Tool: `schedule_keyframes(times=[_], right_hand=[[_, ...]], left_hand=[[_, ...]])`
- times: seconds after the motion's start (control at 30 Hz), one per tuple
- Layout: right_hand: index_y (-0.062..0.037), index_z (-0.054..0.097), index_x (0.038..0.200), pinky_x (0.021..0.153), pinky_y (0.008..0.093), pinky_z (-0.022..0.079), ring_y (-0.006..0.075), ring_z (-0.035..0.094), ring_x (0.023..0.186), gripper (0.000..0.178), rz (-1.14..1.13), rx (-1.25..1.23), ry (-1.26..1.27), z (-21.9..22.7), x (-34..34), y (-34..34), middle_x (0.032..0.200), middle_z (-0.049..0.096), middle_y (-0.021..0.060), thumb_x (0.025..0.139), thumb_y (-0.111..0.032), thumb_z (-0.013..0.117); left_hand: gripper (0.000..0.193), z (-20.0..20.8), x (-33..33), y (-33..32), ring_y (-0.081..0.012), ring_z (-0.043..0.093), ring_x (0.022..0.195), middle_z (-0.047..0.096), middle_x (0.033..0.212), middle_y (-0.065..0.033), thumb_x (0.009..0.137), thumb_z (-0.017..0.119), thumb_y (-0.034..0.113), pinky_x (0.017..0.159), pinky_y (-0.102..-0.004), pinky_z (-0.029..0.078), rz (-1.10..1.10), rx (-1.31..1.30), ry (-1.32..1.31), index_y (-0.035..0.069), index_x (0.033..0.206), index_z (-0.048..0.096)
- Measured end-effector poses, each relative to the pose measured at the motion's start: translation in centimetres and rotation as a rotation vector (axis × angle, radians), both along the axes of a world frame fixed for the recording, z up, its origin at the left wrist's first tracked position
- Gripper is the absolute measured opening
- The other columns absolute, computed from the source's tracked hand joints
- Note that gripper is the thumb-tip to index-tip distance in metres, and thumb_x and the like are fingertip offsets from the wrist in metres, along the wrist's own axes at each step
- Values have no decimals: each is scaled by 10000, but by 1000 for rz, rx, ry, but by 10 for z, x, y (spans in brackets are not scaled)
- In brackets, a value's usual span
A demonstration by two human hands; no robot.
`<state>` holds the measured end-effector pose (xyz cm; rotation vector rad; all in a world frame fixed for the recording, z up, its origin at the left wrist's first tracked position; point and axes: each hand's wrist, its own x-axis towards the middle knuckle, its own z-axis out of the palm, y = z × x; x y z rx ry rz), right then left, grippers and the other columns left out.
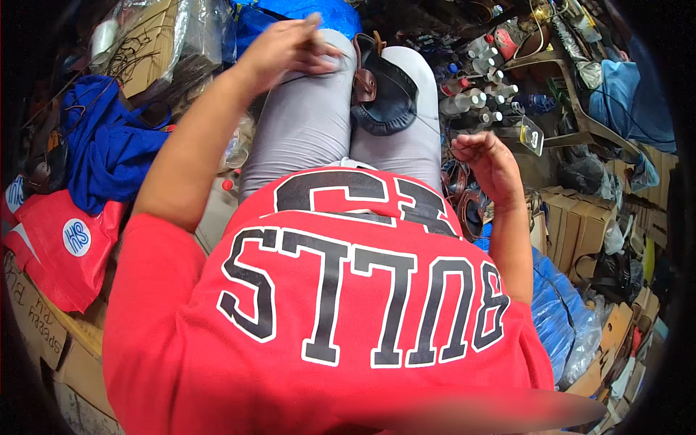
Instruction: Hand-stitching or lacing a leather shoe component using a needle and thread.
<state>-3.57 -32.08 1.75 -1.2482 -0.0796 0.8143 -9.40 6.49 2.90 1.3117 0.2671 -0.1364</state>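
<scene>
A dark leather shoe, with a black padded inside and a brown strap part, is wedged between my knees in grey trousers. Above my left knee, my left hand is raised and blurred, its fingers curled in. A thin dark line, perhaps thread, crosses the trouser leg below it. My right hand is held up to the right of my right thigh, apart from the shoe. Its fingers are bent together at the tips; anything between them is too small to make out.
Plastic bottles crowd the far right beside a curved frame. Blue cloth and a red bag lie left. Cardboard boxes and a blue plastic sheet are at right.
</scene>
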Motion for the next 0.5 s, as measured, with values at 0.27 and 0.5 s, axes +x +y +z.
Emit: schedule_keyframes(times=[0.27, 0.5], right_hand=[[-83, 544, 1241, 776, 263, 425, 116, 539, 908, 474, 106, -505, -624, 45, 42, 30, 986, 593, 42, 798, -191, 674], [-13, 655, 810, 567, 290, 441, 116, 540, 619, 310, 709, -716, -717, 21, 39, 121, 641, 601, 56, 752, -307, 736]], left_hand=[[375, 3, -20, -14, -262, 594, 913, 597, 1024, -98, 717, 712, 118, 808, -340, 475, -231, 1224, -589, 91, 1082, 631], [617, 1, -8, -71, -311, 591, 954, 556, 1091, -104, 568, 817, 191, 792, -403, 491, -452, 1385, -386, 80, 1111, 545]])
